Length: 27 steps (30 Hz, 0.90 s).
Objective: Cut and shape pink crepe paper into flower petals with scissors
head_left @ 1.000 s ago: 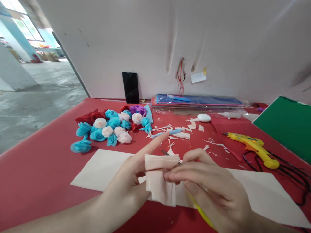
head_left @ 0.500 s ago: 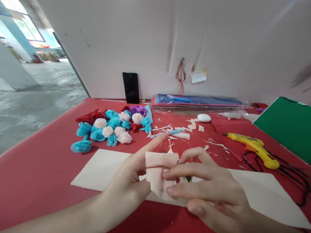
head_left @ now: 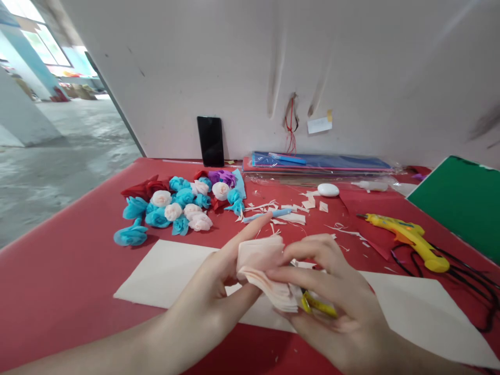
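Note:
My left hand (head_left: pixel 213 284) pinches a folded stack of pale pink crepe paper (head_left: pixel 265 271) between thumb and fingers, index finger stretched forward. My right hand (head_left: pixel 336 302) grips the same stack from the right, fingers curled over it. Yellow-handled scissors (head_left: pixel 318 304) sit in that right palm, mostly hidden. Both hands hover over a cream paper sheet (head_left: pixel 164 271) lying on the red table (head_left: pixel 62 281).
A pile of blue, pink, red and purple paper flowers (head_left: pixel 175 205) lies at the left. Paper scraps (head_left: pixel 291 213) and a blue pen (head_left: pixel 267 214) are ahead. A yellow glue gun (head_left: pixel 408 237) with black cord is right, beside a green sheet (head_left: pixel 461 200). A phone (head_left: pixel 210 140) leans on the wall.
The pink paper stack was hanging upright; now it is tipped flat with its layered edge toward me. My right hand turned palm-up, and the yellow scissor handles show again.

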Tool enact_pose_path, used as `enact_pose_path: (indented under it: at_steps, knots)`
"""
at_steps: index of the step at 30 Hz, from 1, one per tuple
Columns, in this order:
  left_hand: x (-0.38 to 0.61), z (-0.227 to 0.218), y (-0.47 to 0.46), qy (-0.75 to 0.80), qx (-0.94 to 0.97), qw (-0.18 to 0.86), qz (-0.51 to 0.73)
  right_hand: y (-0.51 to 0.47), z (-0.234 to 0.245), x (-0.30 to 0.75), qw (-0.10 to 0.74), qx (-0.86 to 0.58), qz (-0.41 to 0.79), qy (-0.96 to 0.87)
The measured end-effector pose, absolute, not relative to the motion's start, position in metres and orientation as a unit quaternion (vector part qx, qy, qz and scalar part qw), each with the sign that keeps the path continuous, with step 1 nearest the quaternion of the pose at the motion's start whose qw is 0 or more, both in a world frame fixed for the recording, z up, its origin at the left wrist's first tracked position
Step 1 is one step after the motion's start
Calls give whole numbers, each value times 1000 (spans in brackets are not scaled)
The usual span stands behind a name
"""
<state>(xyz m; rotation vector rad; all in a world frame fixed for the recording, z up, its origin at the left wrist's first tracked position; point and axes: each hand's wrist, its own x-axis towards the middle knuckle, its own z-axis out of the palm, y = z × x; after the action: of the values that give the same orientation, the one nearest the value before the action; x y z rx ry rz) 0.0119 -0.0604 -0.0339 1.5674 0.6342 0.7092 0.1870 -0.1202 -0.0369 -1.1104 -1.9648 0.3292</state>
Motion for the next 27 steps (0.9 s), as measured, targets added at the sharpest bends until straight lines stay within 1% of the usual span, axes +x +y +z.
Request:
enact_pose_path:
  at_steps: [3, 8, 10, 12, 15, 18, 23, 27]
  knots:
    - [10, -36, -62, 283, 696, 589, 297, -121, -40, 187, 430, -458, 176, -758]
    - [8, -38, -64, 265, 713, 579, 293, -122, -41, 185, 436, -466, 343, -689]
    - [8, -40, -66, 259, 710, 589, 287, -122, -40, 184, 457, -454, 374, -668]
    - [8, -41, -68, 244, 703, 606, 282, -122, -38, 182, 477, -448, 386, -651]
    - [10, -41, -70, 201, 691, 636, 279, -122, -36, 178, 481, -465, 408, -621]
    - [13, -40, -71, 173, 690, 640, 292, -122, -35, 173, 485, -496, 417, -587]
    - [13, -42, -71, 186, 723, 587, 314, -120, -35, 168, 518, -489, 420, -562]
    - [9, -45, -72, 220, 773, 503, 319, -121, -33, 171, 506, -489, 423, -570]
